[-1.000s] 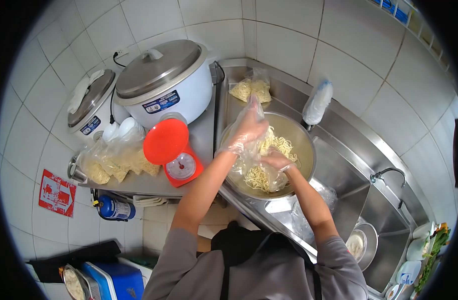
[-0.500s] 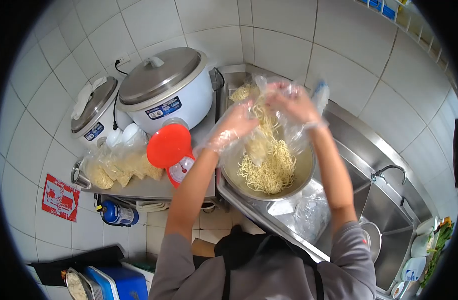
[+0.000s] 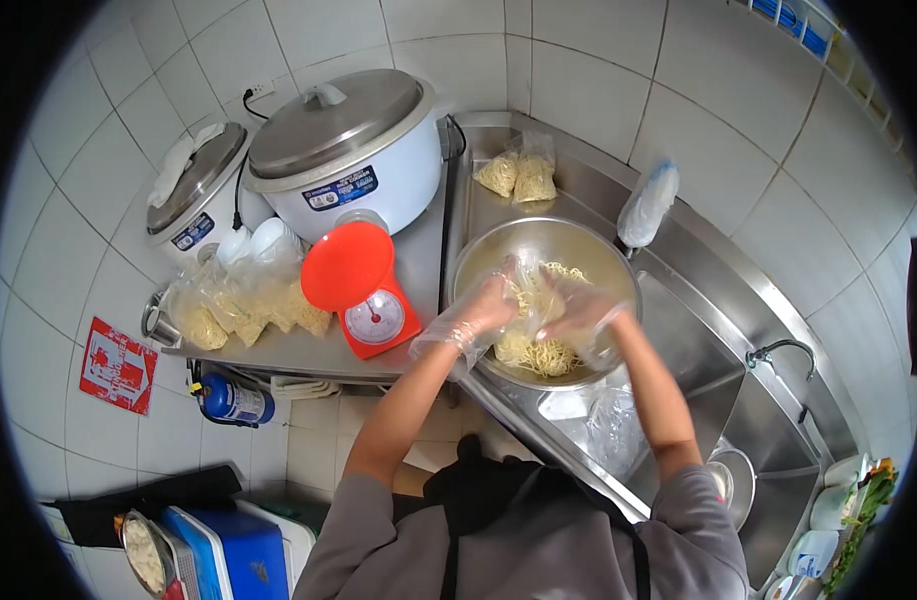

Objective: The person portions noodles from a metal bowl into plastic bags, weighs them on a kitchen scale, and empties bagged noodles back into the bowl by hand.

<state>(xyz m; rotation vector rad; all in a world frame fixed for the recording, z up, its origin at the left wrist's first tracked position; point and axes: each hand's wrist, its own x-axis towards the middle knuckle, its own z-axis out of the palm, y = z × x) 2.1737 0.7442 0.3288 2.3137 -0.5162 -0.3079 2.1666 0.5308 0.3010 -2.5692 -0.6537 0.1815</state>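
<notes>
Pale yellow noodles (image 3: 551,357) lie in a large round metal bowl (image 3: 469,262) on the steel counter. My left hand (image 3: 491,303), in a clear plastic glove, is inside the bowl's left side with its fingers closed on some noodles. My right hand (image 3: 582,310), gloved too, faces it from the right, low over the noodles and touching them. Motion smears its fingers, so its grip is unclear. Translucent plastic shows between the hands; whether it is glove or bag I cannot make out.
Two bags of noodles (image 3: 532,177) sit behind the bowl. A red scale (image 3: 376,317), more noodle bags (image 3: 249,308) and two rice cookers (image 3: 339,150) stand left. Crumpled clear plastic (image 3: 616,432) lies in front. A sink (image 3: 769,420) with a faucet (image 3: 784,350) is right.
Both hands have come down from above the bowl's back edge into the bowl. Noodles that hung in strands between them are now lower, with the rest. The bags behind have come into view.
</notes>
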